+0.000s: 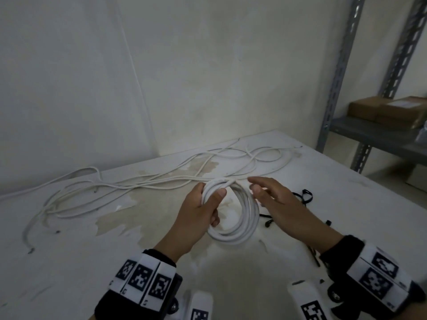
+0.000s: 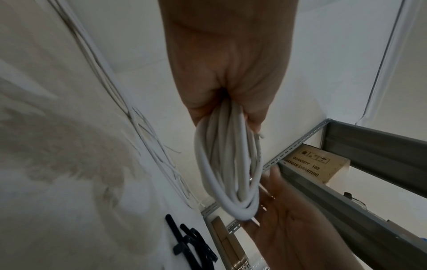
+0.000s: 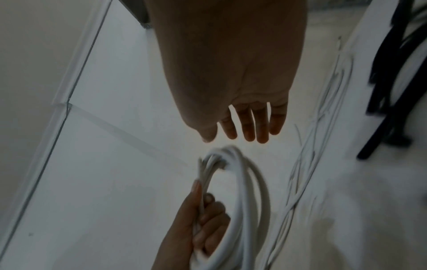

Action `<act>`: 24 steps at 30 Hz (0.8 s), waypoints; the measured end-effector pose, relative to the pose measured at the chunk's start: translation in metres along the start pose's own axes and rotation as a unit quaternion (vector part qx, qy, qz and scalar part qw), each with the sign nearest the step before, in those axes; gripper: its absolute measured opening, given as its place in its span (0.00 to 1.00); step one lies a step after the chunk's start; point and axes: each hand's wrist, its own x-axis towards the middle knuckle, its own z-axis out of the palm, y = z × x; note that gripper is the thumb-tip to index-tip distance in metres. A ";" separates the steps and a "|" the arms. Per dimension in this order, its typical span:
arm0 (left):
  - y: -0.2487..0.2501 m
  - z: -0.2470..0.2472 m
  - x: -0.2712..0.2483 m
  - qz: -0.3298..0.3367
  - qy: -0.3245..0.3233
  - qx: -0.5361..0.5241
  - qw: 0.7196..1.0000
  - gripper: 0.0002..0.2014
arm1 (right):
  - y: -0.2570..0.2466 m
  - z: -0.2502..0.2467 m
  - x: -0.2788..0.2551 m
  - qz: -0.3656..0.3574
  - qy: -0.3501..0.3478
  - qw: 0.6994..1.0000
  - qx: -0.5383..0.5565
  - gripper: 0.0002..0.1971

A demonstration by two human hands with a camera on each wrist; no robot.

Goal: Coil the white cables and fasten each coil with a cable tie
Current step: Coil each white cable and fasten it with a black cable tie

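Observation:
My left hand (image 1: pixel 208 204) grips a coil of thick white cable (image 1: pixel 240 229) by its upper left side, fingers wrapped round the bundled turns; the coil (image 2: pixel 221 173) hangs from that fist (image 2: pixel 231 109) above the table. Just right of the coil's top, my right hand (image 1: pixel 265 190) hovers with straight fingers (image 3: pixel 249 126) and holds nothing; the coil (image 3: pixel 242 201) lies below it in the right wrist view. Several black cable ties (image 1: pixel 302 197) lie on the table behind the right hand, partly hidden by it. Loose white cables (image 1: pixel 161 179) sprawl across the far part of the table.
The white table (image 1: pixel 69 262) has a brownish stain (image 1: pixel 129 215) in its middle and meets a wall at the back. A grey metal shelf rack (image 1: pixel 335 88) with cardboard boxes (image 1: pixel 388 109) stands at the right.

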 end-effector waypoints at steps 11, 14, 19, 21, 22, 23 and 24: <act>-0.011 0.016 0.005 -0.016 0.007 -0.004 1.000 0.10 | 0.058 -0.065 -0.012 0.158 -0.028 0.930 -0.330 0.05; -0.012 0.015 0.006 -0.021 0.009 0.000 1.000 0.10 | 0.061 -0.057 -0.004 0.196 -0.054 0.905 -0.375 0.10; -0.010 0.010 0.007 -0.021 0.012 0.001 1.000 0.10 | 0.062 -0.048 0.020 0.226 -0.057 0.896 -0.378 0.02; -0.009 0.007 0.007 -0.019 0.012 0.000 1.000 0.09 | 0.061 -0.045 0.027 0.224 -0.047 0.901 -0.368 0.04; -0.009 0.005 0.007 -0.019 0.013 0.001 1.000 0.09 | 0.060 -0.043 0.029 0.222 -0.039 0.905 -0.362 0.06; -0.010 0.003 0.007 -0.020 0.014 0.003 1.000 0.09 | 0.058 -0.042 0.031 0.218 -0.029 0.907 -0.360 0.07; -0.010 0.000 0.007 -0.022 0.015 0.004 1.000 0.10 | 0.055 -0.041 0.032 0.213 -0.018 0.907 -0.362 0.08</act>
